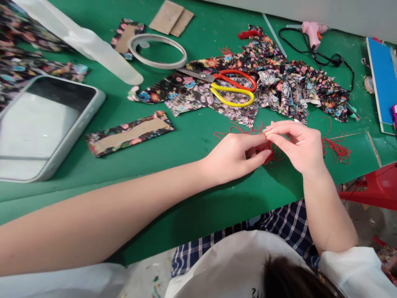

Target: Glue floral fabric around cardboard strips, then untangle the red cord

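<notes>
Colours and patterns. Middle: red threads (340, 152) on a green tabletop (186, 223). Far middle: black fabric (325, 89) printed with orange, red, pink and blue flowers; scissors (217, 77) with one orange-red and one yellow handle. Far right: pink glue gun (313, 34), black cord (337, 60); blue board (383, 80). Left: brown cardboard strip (132, 134) edged in dark floral. Near: navy-and-white plaid cloth (288, 221), white shirt (242, 265). Near right: red stool (381, 188).

Red threads (340, 152) look matt, perhaps cotton; scissor handles (233, 104), glossy plastic.
</notes>
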`<move>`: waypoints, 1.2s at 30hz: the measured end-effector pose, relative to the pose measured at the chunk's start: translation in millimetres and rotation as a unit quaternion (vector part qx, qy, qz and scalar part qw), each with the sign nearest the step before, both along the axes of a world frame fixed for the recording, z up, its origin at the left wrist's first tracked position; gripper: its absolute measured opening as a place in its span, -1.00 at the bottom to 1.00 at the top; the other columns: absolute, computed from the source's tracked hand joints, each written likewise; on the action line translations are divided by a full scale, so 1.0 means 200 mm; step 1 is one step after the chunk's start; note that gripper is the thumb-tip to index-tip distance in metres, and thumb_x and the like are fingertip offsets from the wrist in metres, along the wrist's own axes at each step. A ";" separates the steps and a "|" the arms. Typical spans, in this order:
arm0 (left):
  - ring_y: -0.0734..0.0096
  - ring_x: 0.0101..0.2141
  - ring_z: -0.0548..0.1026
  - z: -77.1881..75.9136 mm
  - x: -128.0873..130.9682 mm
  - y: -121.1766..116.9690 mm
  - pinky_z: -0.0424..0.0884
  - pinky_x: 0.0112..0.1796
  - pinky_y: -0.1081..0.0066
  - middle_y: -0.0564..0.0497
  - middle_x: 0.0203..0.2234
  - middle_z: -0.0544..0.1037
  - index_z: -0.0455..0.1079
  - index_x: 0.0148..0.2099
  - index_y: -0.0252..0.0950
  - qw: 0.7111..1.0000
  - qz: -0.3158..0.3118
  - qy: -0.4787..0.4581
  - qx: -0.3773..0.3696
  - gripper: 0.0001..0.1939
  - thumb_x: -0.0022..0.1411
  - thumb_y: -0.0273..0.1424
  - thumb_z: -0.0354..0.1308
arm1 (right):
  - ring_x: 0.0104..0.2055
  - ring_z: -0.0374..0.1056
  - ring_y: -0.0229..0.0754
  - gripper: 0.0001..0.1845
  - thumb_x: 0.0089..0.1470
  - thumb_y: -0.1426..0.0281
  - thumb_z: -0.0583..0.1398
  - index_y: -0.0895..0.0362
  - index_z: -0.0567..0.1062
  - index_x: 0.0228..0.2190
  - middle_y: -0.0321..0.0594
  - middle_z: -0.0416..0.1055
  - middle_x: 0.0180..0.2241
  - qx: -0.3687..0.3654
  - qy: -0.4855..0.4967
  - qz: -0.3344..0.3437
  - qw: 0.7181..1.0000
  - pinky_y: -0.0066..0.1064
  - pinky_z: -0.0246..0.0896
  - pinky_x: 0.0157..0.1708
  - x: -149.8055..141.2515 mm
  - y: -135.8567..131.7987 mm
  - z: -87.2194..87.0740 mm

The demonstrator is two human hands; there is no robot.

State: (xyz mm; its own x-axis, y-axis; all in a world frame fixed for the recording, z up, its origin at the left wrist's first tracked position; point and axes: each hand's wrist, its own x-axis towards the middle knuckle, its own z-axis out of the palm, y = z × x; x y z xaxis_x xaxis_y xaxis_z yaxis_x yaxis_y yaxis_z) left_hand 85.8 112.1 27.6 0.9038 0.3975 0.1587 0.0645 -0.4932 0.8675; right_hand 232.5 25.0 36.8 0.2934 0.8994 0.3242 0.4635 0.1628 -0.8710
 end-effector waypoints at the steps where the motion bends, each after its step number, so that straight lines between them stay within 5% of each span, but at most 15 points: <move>1: 0.59 -0.64 0.31 0.01 0.00 0.00 0.22 -0.57 0.57 0.14 -0.68 0.37 0.38 -0.41 -0.33 0.999 0.003 0.004 -0.043 -0.79 0.20 -0.36 0.00 | -0.25 0.48 -0.29 -0.93 -0.02 0.44 0.25 0.04 0.56 -0.48 -0.37 0.57 -0.39 0.010 -0.001 0.001 1.000 -0.32 0.40 -0.05 0.00 0.00 0.00; 7: 0.62 -0.69 0.27 0.01 0.01 0.02 0.17 -0.67 0.58 0.12 -0.67 0.40 0.52 -0.15 -0.33 0.960 0.141 -0.056 -0.237 -0.69 0.16 -0.25 0.13 | -0.25 0.48 -0.29 -0.94 -0.03 0.43 0.27 0.02 0.57 -0.46 -0.38 0.57 -0.38 0.030 0.005 -0.007 1.000 -0.32 0.41 -0.07 0.01 0.00 0.00; 15: 0.63 -0.69 0.30 0.01 0.03 0.02 0.15 -0.70 0.60 0.11 -0.69 0.43 0.55 -0.36 -0.31 0.898 0.201 -0.105 -0.378 -0.77 -0.07 -0.29 0.37 | -0.28 0.48 -0.34 -0.95 -0.04 0.42 0.27 0.03 0.57 -0.47 -0.40 0.57 -0.39 -0.001 0.029 -0.012 0.999 -0.43 0.41 -0.15 0.00 0.00 -0.01; 25: 0.68 -0.68 0.34 0.05 0.02 0.03 0.23 -0.69 0.61 0.04 -0.44 0.59 0.48 -0.30 -0.27 0.904 0.216 -0.116 -0.350 -0.91 0.09 -0.40 0.23 | -0.28 0.48 -0.34 -0.97 -0.05 0.41 0.28 0.05 0.56 -0.48 -0.40 0.57 -0.39 -0.022 0.037 -0.020 0.999 -0.42 0.41 -0.15 -0.01 0.01 0.00; 28: 0.64 -0.66 0.36 0.04 0.02 0.04 0.28 -0.67 0.61 0.09 -0.49 0.56 0.44 -0.06 -0.23 0.925 0.165 -0.123 -0.320 -0.68 0.08 -0.43 0.23 | -0.27 0.49 -0.32 -0.98 -0.06 0.41 0.28 0.04 0.55 -0.48 -0.41 0.57 -0.40 -0.009 0.076 -0.054 0.996 -0.40 0.43 -0.16 -0.01 0.01 0.00; 31: 0.59 -0.64 0.39 0.05 0.01 0.04 0.31 -0.66 0.60 0.14 -0.52 0.53 0.16 0.23 -0.17 0.934 0.098 -0.122 -0.321 -0.33 0.07 -0.44 0.25 | -0.29 0.49 -0.34 -0.98 -0.06 0.40 0.29 0.03 0.55 -0.48 -0.43 0.57 -0.40 0.002 0.122 -0.047 0.991 -0.43 0.44 -0.17 -0.01 0.02 -0.01; 36: 0.57 -0.62 0.39 0.07 0.00 0.03 0.34 -0.64 0.59 0.14 -0.54 0.52 -0.01 0.32 -0.15 0.937 0.083 -0.096 -0.325 -0.18 0.07 -0.42 0.26 | -0.32 0.50 -0.34 -0.98 -0.10 0.37 0.31 0.03 0.56 -0.50 -0.42 0.57 -0.42 -0.019 0.173 -0.013 0.985 -0.43 0.46 -0.20 -0.01 0.02 -0.02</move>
State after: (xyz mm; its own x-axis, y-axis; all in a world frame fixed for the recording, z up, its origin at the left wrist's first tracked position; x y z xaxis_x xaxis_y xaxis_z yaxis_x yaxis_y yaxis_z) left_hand 85.5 117.6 41.2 0.8008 0.5988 -0.0125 -0.0939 0.1462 0.9848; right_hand 230.4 28.8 33.5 0.4038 0.8994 0.1674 0.1419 0.1192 -0.9827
